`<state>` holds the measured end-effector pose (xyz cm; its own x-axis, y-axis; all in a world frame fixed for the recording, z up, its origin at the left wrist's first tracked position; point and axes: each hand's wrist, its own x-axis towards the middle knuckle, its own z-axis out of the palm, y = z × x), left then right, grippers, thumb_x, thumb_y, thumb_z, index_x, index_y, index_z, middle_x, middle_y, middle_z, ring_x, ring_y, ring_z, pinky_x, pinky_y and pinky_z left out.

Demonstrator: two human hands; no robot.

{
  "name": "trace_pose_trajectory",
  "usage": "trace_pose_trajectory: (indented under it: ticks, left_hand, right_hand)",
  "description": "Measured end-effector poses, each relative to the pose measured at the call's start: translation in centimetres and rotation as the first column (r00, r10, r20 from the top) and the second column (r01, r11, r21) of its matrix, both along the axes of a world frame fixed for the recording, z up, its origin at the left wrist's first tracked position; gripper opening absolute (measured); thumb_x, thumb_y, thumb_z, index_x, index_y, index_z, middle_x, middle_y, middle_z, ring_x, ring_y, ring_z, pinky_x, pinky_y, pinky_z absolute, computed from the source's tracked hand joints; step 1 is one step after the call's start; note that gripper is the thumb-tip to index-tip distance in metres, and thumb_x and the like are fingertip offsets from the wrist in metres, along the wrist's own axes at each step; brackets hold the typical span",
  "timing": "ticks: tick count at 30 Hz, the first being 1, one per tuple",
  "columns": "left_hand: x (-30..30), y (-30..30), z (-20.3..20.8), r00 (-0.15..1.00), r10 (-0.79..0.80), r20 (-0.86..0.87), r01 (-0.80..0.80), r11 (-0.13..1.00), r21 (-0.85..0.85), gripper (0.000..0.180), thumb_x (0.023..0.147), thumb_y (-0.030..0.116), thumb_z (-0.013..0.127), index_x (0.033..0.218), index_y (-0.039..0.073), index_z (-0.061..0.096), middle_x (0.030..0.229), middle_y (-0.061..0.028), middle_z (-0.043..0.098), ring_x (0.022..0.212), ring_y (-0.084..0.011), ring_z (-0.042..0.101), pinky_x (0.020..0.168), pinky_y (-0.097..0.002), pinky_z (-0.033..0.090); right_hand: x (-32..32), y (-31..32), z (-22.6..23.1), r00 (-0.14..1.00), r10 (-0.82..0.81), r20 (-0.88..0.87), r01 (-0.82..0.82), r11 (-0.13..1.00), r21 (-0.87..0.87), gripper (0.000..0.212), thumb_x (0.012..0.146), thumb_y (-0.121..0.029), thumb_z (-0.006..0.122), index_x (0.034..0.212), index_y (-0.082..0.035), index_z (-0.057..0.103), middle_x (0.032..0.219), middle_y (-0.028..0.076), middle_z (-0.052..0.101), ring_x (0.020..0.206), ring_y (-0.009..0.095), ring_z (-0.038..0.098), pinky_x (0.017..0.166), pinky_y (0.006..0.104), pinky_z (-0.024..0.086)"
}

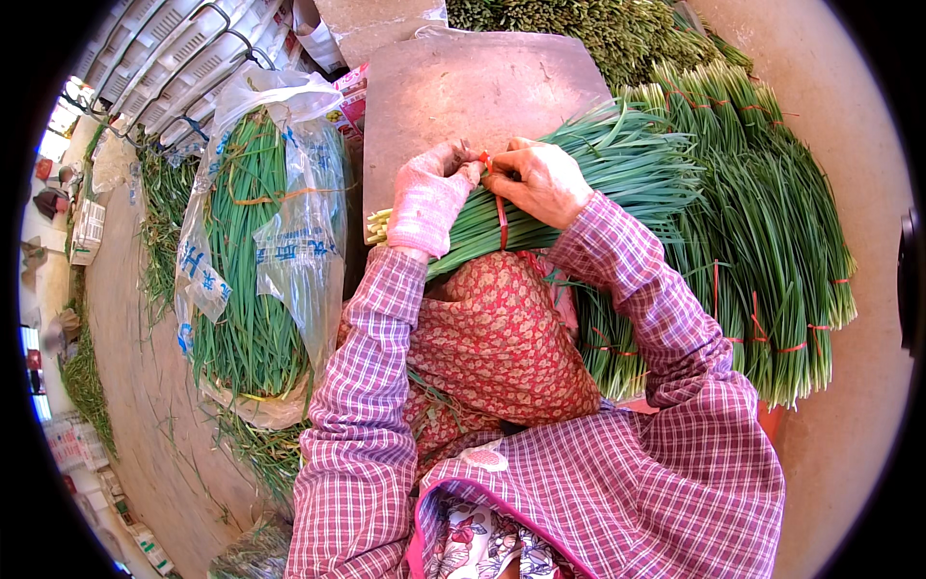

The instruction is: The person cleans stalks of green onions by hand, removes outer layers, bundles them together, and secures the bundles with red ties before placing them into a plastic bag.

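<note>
Chive bundle (579,183) lies under both hands: left hand (431,198) clamped on it, right hand (542,180) pinching its red tie (501,220)

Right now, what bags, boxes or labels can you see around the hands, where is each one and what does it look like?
Clear plastic bag: left of the left hand, open-topped, blue print, full of green stalks.
Printed packet: behind the bag, beside the metal board, red and white, mostly hidden.
White cartons: far left edge, small, boxy, dark print.
Red band: under the right hand, around the held bundle.
</note>
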<state>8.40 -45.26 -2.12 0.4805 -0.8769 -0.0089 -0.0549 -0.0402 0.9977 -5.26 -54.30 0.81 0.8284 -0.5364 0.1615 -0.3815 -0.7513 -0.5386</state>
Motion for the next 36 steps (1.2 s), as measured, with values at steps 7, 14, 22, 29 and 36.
trace_pose_trajectory:
  ticks: [7,14,22,29,36]
  left_hand:
    - [-0.2,0.2,0.5,0.999,-0.050,-0.002,0.050,0.998,0.024,0.013,0.083,-0.001,0.060,0.096,0.000,0.060,0.090,-0.0022,0.062,0.083,-0.0080,0.057,0.076,-0.0219,0.047]
    - [-0.4,0.4,0.3,0.997,-0.076,-0.003,0.076,0.997,-0.030,0.013,0.083,-0.002,0.059,0.095,0.001,0.062,0.087,-0.0019,0.064,0.080,-0.0076,0.057,0.074,-0.0221,0.047]
    - [-0.4,1.5,1.7,0.897,-0.209,0.389,0.195,0.978,0.077,0.032,0.077,0.006,0.067,0.106,0.000,0.059,0.097,-0.0081,0.065,0.092,-0.0157,0.061,0.083,-0.0276,0.048]
    - [-0.6,2.2,1.0,0.760,-0.091,0.644,0.096,0.995,0.026,0.046,0.064,0.026,0.078,0.102,0.008,0.060,0.097,-0.0136,0.063,0.091,-0.0305,0.062,0.079,-0.0370,0.049]
    - [-0.8,2.0,1.8,0.789,-0.176,0.589,0.109,0.983,0.148,0.044,0.064,0.020,0.078,0.102,0.007,0.061,0.100,-0.0118,0.064,0.094,-0.0245,0.062,0.082,-0.0332,0.048]
  right_hand:
    - [0.0,-0.4,0.0,0.998,0.032,-0.045,-0.033,0.999,-0.009,0.024,0.079,-0.033,0.057,0.082,-0.012,0.067,0.076,0.016,0.060,0.073,0.033,0.061,0.066,0.0424,0.048]
    - [-0.3,-0.7,-0.5,0.997,0.050,0.055,-0.052,0.998,0.042,0.028,0.079,-0.036,0.059,0.079,-0.009,0.067,0.075,0.016,0.060,0.071,0.033,0.060,0.064,0.0429,0.047]
    - [-1.1,0.3,-0.7,0.989,-0.058,0.138,0.066,0.997,-0.048,0.031,0.078,-0.035,0.063,0.071,-0.005,0.063,0.072,0.015,0.054,0.068,0.034,0.057,0.060,0.0439,0.044]
    - [-0.6,2.1,-0.7,0.945,-0.214,0.247,0.273,0.931,-0.240,0.027,0.071,-0.037,0.070,0.071,-0.011,0.064,0.074,0.005,0.054,0.072,0.023,0.054,0.074,0.0348,0.037]
    - [-1.0,2.0,-1.6,0.918,-0.162,0.361,0.243,0.951,-0.192,0.015,0.076,-0.025,0.065,0.078,-0.010,0.062,0.080,0.006,0.055,0.080,0.024,0.054,0.077,0.0373,0.035]
